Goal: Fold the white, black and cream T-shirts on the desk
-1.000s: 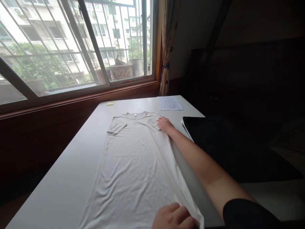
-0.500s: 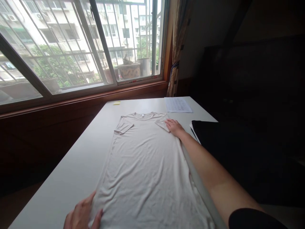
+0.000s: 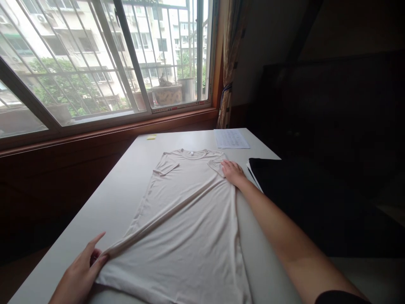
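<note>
A pale beige short-sleeved T-shirt point(image 3: 186, 219) lies spread on the white table, its neckline at the far end and both sleeves turned inward. Near the bottom left, my left hand point(image 3: 80, 268) pinches the shirt's side edge between thumb and fingers, its index finger pointing away. A raised crease runs diagonally from there towards my right hand point(image 3: 233, 172). That hand lies on the sleeve at the shirt's upper right, fingers laid over the cloth and pressing it to the table.
Printed sheets point(image 3: 231, 139) lie at the far edge of the white table point(image 3: 104, 202), and a small yellow note point(image 3: 151, 137) at the far left. A black item point(image 3: 268, 173) with papers beneath its edge lies on the right. A barred window point(image 3: 104, 63) and a tied curtain point(image 3: 225, 97) stand behind.
My left hand has moved outward to the left, pulling the shirt's lower edge with it and raising a diagonal crease. My right hand stays on the sleeve. The view has shifted slightly.
</note>
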The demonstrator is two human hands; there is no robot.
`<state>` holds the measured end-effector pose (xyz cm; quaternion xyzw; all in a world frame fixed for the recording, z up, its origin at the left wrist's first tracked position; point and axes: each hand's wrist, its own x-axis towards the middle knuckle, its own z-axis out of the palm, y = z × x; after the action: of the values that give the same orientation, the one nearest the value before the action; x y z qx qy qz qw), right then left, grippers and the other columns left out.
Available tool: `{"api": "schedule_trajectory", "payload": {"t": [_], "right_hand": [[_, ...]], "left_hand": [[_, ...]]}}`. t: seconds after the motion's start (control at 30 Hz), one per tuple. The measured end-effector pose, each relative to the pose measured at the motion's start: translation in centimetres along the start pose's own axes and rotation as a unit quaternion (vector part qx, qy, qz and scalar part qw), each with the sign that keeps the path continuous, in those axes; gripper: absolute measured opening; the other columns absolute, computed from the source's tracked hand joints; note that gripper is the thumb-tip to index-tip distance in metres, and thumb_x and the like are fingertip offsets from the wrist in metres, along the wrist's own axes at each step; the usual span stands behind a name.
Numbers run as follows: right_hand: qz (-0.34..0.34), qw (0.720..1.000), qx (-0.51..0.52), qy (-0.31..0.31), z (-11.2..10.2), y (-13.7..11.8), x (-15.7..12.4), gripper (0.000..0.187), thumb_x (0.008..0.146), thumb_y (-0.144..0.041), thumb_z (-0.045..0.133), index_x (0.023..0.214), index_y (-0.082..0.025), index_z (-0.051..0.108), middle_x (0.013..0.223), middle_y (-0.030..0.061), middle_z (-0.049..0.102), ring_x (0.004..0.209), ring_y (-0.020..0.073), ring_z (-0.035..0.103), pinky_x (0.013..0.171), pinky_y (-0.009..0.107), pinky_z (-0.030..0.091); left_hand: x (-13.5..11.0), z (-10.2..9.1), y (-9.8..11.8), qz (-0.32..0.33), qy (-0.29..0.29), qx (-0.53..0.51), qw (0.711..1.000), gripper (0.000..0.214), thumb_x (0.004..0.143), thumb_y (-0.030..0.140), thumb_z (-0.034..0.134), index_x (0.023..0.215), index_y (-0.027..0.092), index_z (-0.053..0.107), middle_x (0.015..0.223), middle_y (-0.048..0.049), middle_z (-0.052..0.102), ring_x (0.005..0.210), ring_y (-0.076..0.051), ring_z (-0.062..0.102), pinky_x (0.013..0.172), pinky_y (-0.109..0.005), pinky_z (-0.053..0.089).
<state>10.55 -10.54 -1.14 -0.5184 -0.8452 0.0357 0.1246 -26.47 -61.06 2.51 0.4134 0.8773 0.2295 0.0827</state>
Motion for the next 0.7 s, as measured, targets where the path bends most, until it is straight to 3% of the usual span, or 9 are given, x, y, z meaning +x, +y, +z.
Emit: {"api": "schedule_trajectory", "payload": {"t": [0.17,0.3,0.47,0.6,0.7], "right_hand": [[0.028,0.999,-0.021,-0.015,-0.9,-1.5,-3.1,0.052,0.105,-0.038,0.03,0.151,-0.023,0.047,0.164,0.0064,0.037,0.148,0.0347,0.03,0.119,0.055,0.027],[0.04,0.996,-0.076,-0.034,-2.2,-3.5,-7.4,0.054,0.105,-0.039,0.033,0.153,-0.018,0.045,0.164,0.0093,0.035,0.15,0.0361,0.027,0.119,0.056,0.026],[-0.005,0.99,-0.143,0.01,-4.2,-6.3,-15.4,0.049,0.102,-0.036,0.044,0.143,-0.013,0.056,0.151,0.0172,0.053,0.142,0.0385,0.04,0.116,0.057,0.03],[-0.064,0.983,-0.171,-0.013,-6.2,-9.6,-22.7,0.038,0.095,-0.038,0.059,0.125,-0.017,0.071,0.129,0.0187,0.067,0.122,0.0389,0.057,0.11,0.058,0.037],[-0.116,0.979,-0.162,-0.047,-8.0,-11.7,-26.1,0.033,0.09,-0.044,0.067,0.11,-0.019,0.077,0.116,0.0191,0.071,0.108,0.0375,0.062,0.103,0.057,0.044]], "left_hand": [[7.3,-2.3,-4.1,0.018,0.011,0.033,0.999,0.063,0.083,0.054,0.053,0.133,0.018,0.06,0.085,-0.0037,0.073,0.079,-0.025,0.072,0.071,-0.032,0.055],[12.8,-3.5,-7.1,0.002,0.023,0.069,0.997,0.059,0.079,0.05,0.053,0.128,0.02,0.065,0.093,-0.0069,0.075,0.084,-0.027,0.071,0.074,-0.033,0.054],[18.0,-4.2,-9.9,-0.01,0.045,0.119,0.992,0.049,0.081,0.042,0.05,0.122,0.021,0.067,0.097,-0.0084,0.075,0.092,-0.029,0.07,0.08,-0.038,0.054],[21.4,-4.4,-12.0,0.0,0.062,0.138,0.988,0.04,0.083,0.041,0.048,0.112,0.025,0.071,0.096,-0.0065,0.077,0.09,-0.029,0.07,0.077,-0.04,0.056],[22.9,-4.3,-12.1,0.042,0.099,0.198,0.974,0.043,0.087,0.039,0.041,0.113,0.022,0.071,0.102,-0.0103,0.076,0.088,-0.028,0.069,0.077,-0.04,0.057]]}}
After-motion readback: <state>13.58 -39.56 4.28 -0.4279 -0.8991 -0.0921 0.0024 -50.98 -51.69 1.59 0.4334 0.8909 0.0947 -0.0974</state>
